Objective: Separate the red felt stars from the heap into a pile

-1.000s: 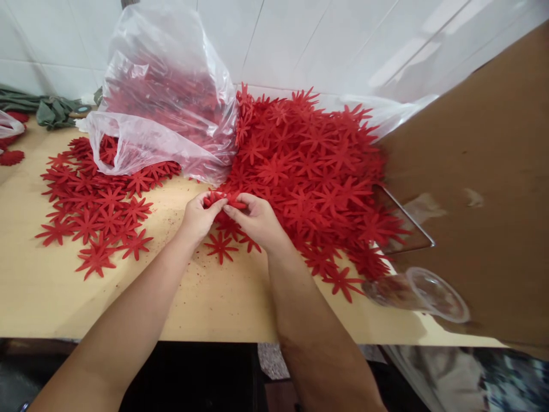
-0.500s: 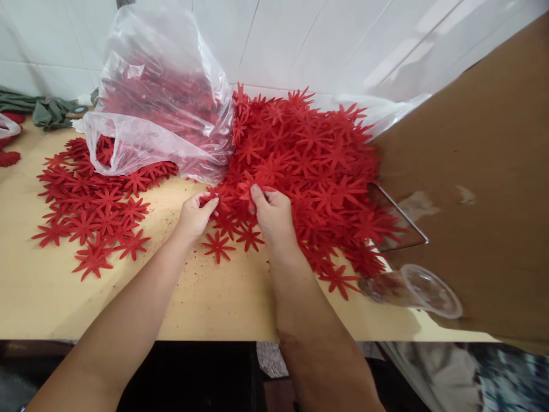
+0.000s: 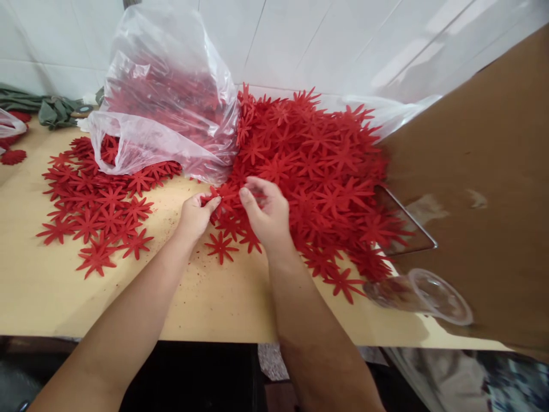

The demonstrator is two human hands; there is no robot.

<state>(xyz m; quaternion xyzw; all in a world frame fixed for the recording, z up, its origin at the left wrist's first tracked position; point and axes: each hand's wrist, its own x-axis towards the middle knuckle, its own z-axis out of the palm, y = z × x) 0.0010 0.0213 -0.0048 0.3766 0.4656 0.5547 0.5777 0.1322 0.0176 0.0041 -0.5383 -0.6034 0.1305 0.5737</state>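
A big heap of red felt flower cut-outs (image 3: 317, 166) lies on the pale wooden table (image 3: 214, 303). My left hand (image 3: 194, 216) pinches a small bunch of red flowers (image 3: 213, 198) at the heap's near left edge. My right hand (image 3: 266, 213) is just to its right, fingers spread and curled over the heap, thumb stretched toward the left hand, with nothing clearly gripped. A single flower (image 3: 221, 247) lies on the table below both hands.
A clear plastic bag (image 3: 167, 97) filled with more red flowers stands behind the hands. Several flowers (image 3: 94, 206) are spread flat at the left. A brown cardboard sheet (image 3: 484, 189) fills the right side, with a clear plastic cup (image 3: 424, 294) lying below it. Green cloth (image 3: 51, 109) is far left.
My right hand left the bunch it shared with the left, gripped a flower in the heap, and now has its fingers loosened. The left hand has stayed in place with its bunch.
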